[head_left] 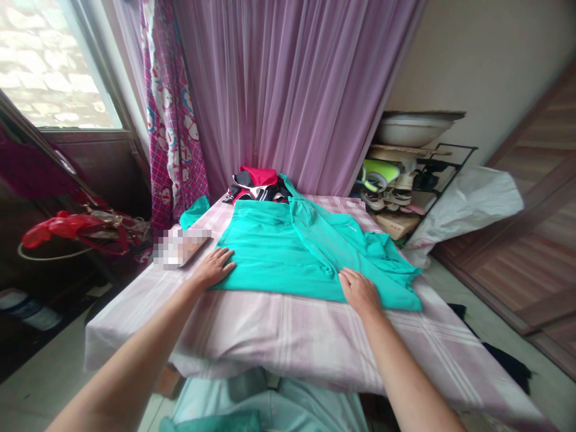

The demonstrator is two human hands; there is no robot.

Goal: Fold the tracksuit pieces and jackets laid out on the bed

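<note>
A teal garment (270,252) lies spread on the table, its lower edge nearly straight and one sleeve laid diagonally across it. My left hand (216,267) rests flat on the garment's left edge, fingers apart. On the right, my right hand (359,290) lies on the cloth near the lower edge, beside the end of the sleeve, its fingers stretched out and palm down. Loose folds of the garment bunch up at its far right.
A plaid cloth covers the table (279,336). Red and black clothes (258,183) are heaped at the back. A partly blurred flat object (193,249) lies left. Beyond stand a purple curtain (288,90) and a shoe rack (432,150).
</note>
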